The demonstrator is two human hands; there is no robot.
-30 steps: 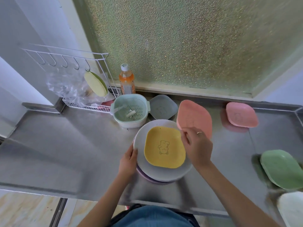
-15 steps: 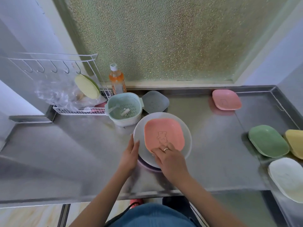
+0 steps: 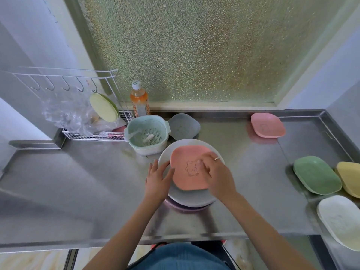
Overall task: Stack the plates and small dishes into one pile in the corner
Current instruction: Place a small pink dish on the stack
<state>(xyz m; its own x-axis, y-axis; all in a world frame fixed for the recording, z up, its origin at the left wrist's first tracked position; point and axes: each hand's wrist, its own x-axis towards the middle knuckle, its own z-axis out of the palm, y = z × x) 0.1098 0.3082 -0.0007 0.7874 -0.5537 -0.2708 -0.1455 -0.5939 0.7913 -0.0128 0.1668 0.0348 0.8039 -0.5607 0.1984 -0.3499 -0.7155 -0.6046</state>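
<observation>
Salmon dish is seated atop the plate pile at frame centre, pressed by the right hand, fingers loosely spread; left hand is flattened against the pile's left rim. Pink dish, upper right, lies nearer the right hand.

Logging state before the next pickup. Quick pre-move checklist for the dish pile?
1. Salmon-pink square dish seated flat on the pile: ok.
2. Large round grey plate under it steadied by left hand: ok.
3. Right hand free of the dish: not ok, fingers rest on it.
4. Loose dishes left: not ok; pink square dish, grey square dish, green dish, yellow dish, white dish.
5. Pile in a corner: not ok, mid-counter.
6. Mint strainer basket clear of pile: cannot tell.
</observation>
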